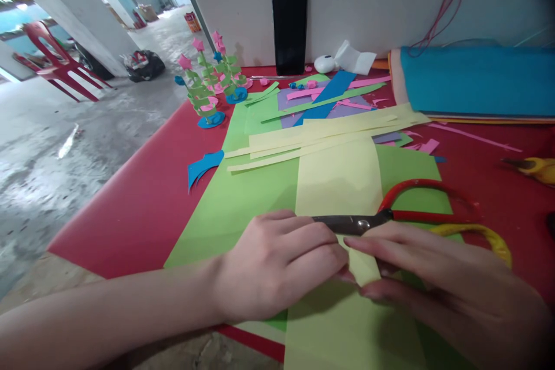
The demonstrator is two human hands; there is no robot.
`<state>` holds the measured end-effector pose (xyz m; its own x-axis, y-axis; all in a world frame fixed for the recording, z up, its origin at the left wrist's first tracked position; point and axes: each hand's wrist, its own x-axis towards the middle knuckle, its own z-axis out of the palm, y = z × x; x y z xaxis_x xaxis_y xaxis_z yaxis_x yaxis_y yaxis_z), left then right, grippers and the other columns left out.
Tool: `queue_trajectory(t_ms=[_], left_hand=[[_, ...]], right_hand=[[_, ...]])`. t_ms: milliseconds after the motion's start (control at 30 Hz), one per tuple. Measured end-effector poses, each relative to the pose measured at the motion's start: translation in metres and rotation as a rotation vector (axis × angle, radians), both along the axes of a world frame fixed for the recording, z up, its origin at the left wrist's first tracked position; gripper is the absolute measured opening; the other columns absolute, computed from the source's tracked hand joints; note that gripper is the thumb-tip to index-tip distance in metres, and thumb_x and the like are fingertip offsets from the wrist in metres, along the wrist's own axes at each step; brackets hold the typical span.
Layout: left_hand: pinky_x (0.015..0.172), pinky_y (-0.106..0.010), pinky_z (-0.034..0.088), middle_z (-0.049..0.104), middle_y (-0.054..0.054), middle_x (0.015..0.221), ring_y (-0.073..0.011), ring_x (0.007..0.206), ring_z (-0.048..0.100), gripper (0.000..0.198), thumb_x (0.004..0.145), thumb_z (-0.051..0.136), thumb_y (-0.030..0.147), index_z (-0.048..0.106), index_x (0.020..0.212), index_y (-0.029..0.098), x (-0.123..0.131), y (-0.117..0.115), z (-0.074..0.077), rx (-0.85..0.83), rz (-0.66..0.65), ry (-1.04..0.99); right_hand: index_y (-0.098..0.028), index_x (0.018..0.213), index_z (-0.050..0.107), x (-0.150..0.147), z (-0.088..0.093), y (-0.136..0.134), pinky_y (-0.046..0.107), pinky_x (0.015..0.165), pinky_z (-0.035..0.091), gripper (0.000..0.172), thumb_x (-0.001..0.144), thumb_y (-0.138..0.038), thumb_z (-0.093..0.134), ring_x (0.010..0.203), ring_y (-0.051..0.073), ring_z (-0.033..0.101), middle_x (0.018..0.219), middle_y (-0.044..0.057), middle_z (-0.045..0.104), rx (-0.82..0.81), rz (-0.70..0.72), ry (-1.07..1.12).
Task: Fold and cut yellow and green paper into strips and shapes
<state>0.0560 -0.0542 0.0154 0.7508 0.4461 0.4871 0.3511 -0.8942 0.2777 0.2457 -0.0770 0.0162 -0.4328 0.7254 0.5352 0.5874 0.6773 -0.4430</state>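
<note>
Between my two hands is a short folded piece of pale yellow paper [363, 266]. The fingers of my left hand [288, 263] are curled onto its left end. My right hand [433, 277] pinches the right end between thumb and fingers. Just beyond my fingers lie scissors [364, 224] with dark blades, one red handle loop and one yellow one; part of them is hidden by my hands. A pale yellow sheet [340, 179] runs beneath the scissors and hands, on top of green paper [255, 202].
Pale yellow strips [303, 139] lie beyond the sheet. Paper flowers [203, 95] stand at the back left. A phone [289, 23] leans on the wall. Blue sheets [477, 81] are stacked at the right, and a yellow-handled tool [540, 169] lies at the right edge.
</note>
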Motion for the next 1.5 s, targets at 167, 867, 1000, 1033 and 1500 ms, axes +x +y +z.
queue_trajectory(t_ms=[167, 867, 1000, 1033, 1500], left_hand=[[0.048, -0.023, 0.039, 0.059, -0.002, 0.062, -0.0098, 0.053, 0.049, 0.023, 0.087, 0.042, 0.018, 0.055, 0.069, 0.012, 0.000, -0.001, 0.000, 0.011, -0.007, 0.016], [0.044, -0.024, 0.032, 0.055, 0.001, 0.057, -0.0097, 0.049, 0.046, 0.013, 0.081, 0.049, 0.014, 0.053, 0.069, 0.013, -0.001, -0.001, 0.000, 0.130, -0.080, 0.001], [0.042, -0.025, 0.029, 0.053, 0.001, 0.054, -0.0091, 0.047, 0.042, 0.015, 0.079, 0.050, 0.016, 0.053, 0.065, 0.013, 0.001, 0.000, -0.002, 0.116, -0.116, -0.048], [0.042, -0.025, 0.029, 0.053, 0.001, 0.054, -0.0089, 0.047, 0.042, 0.016, 0.079, 0.049, 0.016, 0.053, 0.064, 0.013, 0.002, 0.000, -0.002, 0.107, -0.119, -0.057], [0.049, -0.022, 0.040, 0.061, -0.002, 0.065, -0.0088, 0.055, 0.051, 0.012, 0.083, 0.049, 0.019, 0.055, 0.075, 0.011, 0.002, 0.002, -0.005, 0.001, -0.001, -0.034]], right_hand=[[-0.016, 0.077, 0.067, -0.002, 0.003, -0.001, -0.007, 0.065, 0.037, 0.025, 0.079, -0.037, 0.053, 0.063, 0.000, 0.063, 0.071, -0.003, 0.068, -0.023, 0.009, 0.023], [-0.022, 0.087, 0.064, 0.002, -0.008, -0.003, 0.001, 0.060, 0.044, 0.015, 0.076, -0.031, 0.058, 0.060, 0.003, 0.060, 0.073, -0.006, 0.064, -0.222, 0.103, 0.132], [-0.026, 0.092, 0.064, 0.005, -0.012, -0.008, 0.008, 0.058, 0.048, 0.019, 0.074, -0.029, 0.061, 0.062, 0.006, 0.061, 0.077, -0.005, 0.064, -0.329, 0.103, 0.138], [-0.026, 0.092, 0.064, 0.005, -0.011, -0.009, 0.008, 0.057, 0.048, 0.019, 0.074, -0.029, 0.061, 0.062, 0.006, 0.062, 0.077, -0.005, 0.065, -0.313, 0.081, 0.138], [-0.020, 0.085, 0.066, -0.001, -0.005, -0.005, 0.007, 0.053, 0.049, 0.017, 0.072, -0.030, 0.062, 0.060, 0.008, 0.064, 0.075, -0.002, 0.070, -0.163, -0.143, 0.081]])
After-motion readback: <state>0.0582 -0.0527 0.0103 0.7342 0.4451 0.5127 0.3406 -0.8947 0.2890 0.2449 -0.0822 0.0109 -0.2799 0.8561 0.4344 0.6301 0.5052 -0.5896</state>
